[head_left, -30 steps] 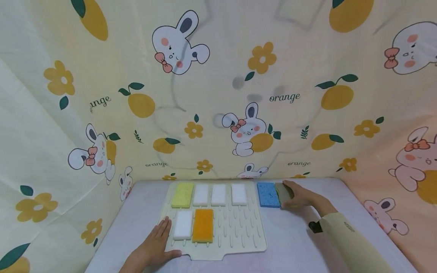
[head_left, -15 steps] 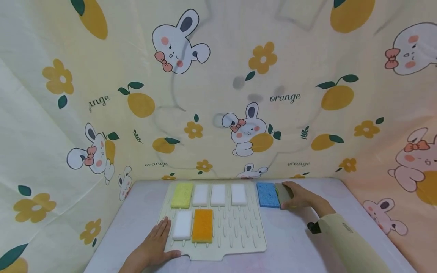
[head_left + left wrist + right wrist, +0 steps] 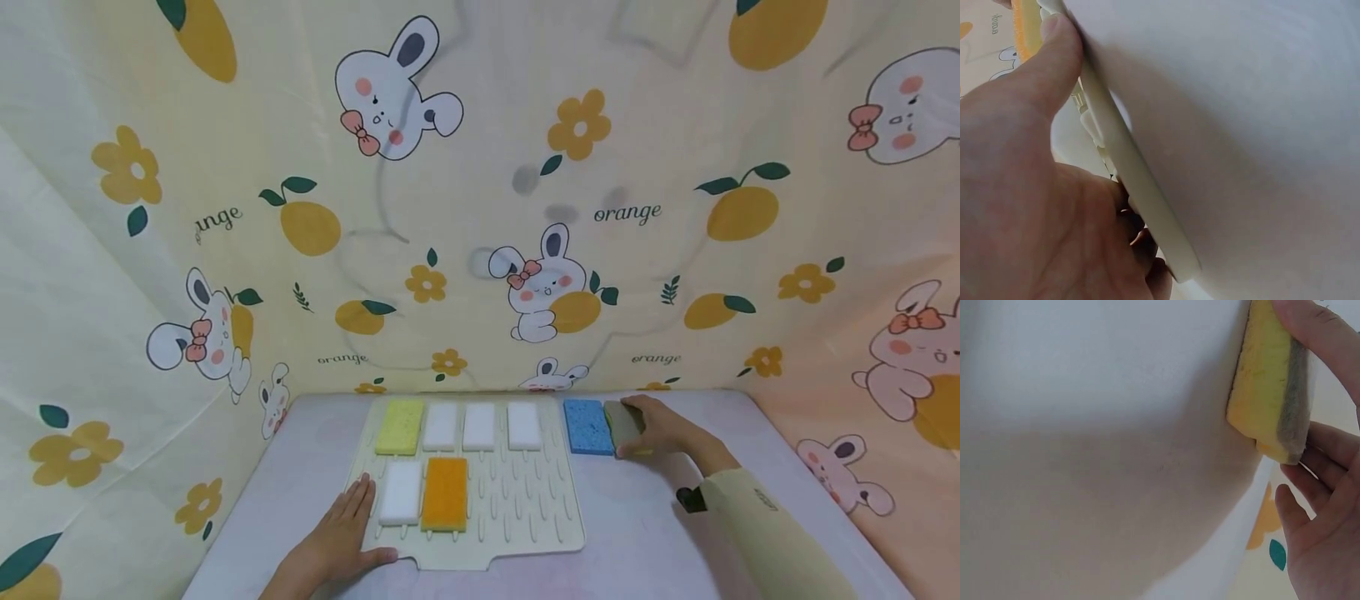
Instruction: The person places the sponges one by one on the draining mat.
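Observation:
My right hand [image 3: 663, 429] pinches a yellow sponge with a grey scouring face [image 3: 1265, 381] between thumb and fingers. In the head view this grey-topped sponge [image 3: 621, 427] stands on the table just right of a flat blue sponge [image 3: 588, 427]. A cream ribbed drying tray [image 3: 528, 533] lies left of the blue one. Along its left front corner rests my left hand [image 3: 333, 529], fingers straight and thumb at the front edge. On the tray lie a pale yellow sponge [image 3: 399, 427], several white sponges [image 3: 480, 427] and an orange-topped sponge [image 3: 445, 493].
The pale table [image 3: 637, 542] runs back to a hanging cloth [image 3: 465, 192] printed with rabbits and oranges. More of this cloth closes off the left and right sides. The tray's front right part shows bare ribs.
Both hands keep their places, and the sponges and tray stay where they were. Only a very slight shift of the head view shows.

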`<act>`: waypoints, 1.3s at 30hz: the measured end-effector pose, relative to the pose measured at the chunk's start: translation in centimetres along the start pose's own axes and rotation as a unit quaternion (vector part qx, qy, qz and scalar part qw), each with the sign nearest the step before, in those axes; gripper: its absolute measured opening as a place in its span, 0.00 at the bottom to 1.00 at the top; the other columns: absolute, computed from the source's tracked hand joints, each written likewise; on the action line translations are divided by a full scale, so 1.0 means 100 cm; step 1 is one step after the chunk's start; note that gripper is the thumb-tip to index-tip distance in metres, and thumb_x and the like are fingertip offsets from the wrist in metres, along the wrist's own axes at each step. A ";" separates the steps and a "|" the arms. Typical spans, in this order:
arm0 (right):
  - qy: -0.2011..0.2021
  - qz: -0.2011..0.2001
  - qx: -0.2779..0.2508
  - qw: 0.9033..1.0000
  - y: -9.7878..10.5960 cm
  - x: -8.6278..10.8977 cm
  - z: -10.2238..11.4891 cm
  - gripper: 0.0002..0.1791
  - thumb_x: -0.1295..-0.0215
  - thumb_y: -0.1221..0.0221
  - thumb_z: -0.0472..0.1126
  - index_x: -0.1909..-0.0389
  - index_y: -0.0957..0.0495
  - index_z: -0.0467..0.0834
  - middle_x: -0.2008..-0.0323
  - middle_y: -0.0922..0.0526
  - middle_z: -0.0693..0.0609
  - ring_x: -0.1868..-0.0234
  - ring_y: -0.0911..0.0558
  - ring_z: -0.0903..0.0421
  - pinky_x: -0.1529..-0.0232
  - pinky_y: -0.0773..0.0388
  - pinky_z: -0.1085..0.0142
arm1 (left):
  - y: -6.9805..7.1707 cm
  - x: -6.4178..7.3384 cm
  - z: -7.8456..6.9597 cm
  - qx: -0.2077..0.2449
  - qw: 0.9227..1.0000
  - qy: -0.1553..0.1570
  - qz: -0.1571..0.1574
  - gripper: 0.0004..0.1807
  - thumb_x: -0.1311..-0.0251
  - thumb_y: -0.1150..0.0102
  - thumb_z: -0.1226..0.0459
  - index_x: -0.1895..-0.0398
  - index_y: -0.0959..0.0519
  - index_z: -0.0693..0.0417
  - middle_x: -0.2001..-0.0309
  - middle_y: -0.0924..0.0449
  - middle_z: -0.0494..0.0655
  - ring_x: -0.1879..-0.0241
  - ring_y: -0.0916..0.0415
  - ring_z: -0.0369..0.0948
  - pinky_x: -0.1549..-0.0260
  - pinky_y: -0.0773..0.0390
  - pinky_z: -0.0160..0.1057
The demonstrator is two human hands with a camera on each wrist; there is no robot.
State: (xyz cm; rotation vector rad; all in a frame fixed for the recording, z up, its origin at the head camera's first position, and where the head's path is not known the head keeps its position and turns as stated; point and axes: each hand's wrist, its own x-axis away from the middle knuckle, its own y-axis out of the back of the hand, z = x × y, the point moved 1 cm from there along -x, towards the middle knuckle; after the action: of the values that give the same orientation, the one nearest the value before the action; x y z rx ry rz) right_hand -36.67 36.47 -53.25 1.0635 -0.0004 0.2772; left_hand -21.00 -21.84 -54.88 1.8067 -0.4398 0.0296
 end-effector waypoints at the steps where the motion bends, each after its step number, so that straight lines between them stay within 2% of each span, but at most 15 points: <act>1: 0.001 -0.001 -0.001 1.000 0.001 0.001 0.000 0.71 0.58 0.15 0.66 0.21 0.39 0.31 0.26 0.32 0.30 0.35 0.28 0.36 0.30 0.29 0.34 | 0.000 0.000 0.000 0.001 1.000 0.000 0.001 0.69 0.42 0.32 0.29 0.17 0.47 0.71 0.15 0.55 0.69 0.16 0.54 0.62 0.18 0.50 0.62; 9: -0.002 -0.009 -0.005 1.000 0.003 0.006 -0.001 0.72 0.54 0.17 0.67 0.20 0.42 0.28 0.25 0.36 0.26 0.36 0.29 0.35 0.33 0.28 0.34 | 0.003 0.001 -0.003 0.005 1.000 0.005 0.005 0.69 0.43 0.32 0.29 0.17 0.47 0.71 0.15 0.55 0.69 0.16 0.54 0.62 0.18 0.50 0.63; 14: -0.013 -0.016 0.005 1.000 0.007 0.012 0.002 0.72 0.53 0.18 0.67 0.20 0.44 0.28 0.25 0.38 0.25 0.36 0.30 0.32 0.34 0.26 0.32 | 0.003 0.002 -0.001 0.026 1.000 -0.007 0.008 0.70 0.43 0.32 0.29 0.17 0.48 0.73 0.15 0.56 0.72 0.16 0.55 0.65 0.18 0.52 0.65; 21: 0.010 -0.040 -0.009 0.999 0.009 0.016 0.010 0.72 0.50 0.18 0.64 0.17 0.47 0.32 0.25 0.39 0.26 0.34 0.33 0.30 0.35 0.27 0.28 | 0.004 0.002 -0.001 0.033 0.999 -0.009 0.014 0.69 0.42 0.31 0.30 0.17 0.49 0.74 0.15 0.57 0.72 0.16 0.56 0.65 0.18 0.54 0.65; 33: 0.043 -0.061 -0.002 0.997 -0.002 0.021 0.036 0.70 0.49 0.19 0.66 0.19 0.44 0.29 0.22 0.42 0.27 0.28 0.37 0.28 0.32 0.30 0.27 | 0.006 0.003 -0.005 0.018 1.000 -0.004 0.006 0.67 0.40 0.29 0.33 0.17 0.47 0.73 0.15 0.55 0.71 0.16 0.54 0.64 0.19 0.50 0.64; 39: 0.056 -0.061 -0.010 0.997 -0.006 0.024 0.054 0.68 0.49 0.18 0.63 0.19 0.43 0.30 0.21 0.43 0.29 0.26 0.39 0.29 0.30 0.33 0.28 | 0.004 0.003 -0.001 0.042 0.999 -0.016 0.003 0.70 0.43 0.31 0.29 0.18 0.48 0.75 0.16 0.55 0.73 0.17 0.55 0.66 0.19 0.52 0.67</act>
State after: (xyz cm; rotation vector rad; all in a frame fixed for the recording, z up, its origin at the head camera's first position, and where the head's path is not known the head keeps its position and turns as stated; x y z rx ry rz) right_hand -33.46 32.07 -50.81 1.0230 0.1605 0.2260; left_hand -20.81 -21.89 -54.43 1.8897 -0.4728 0.0236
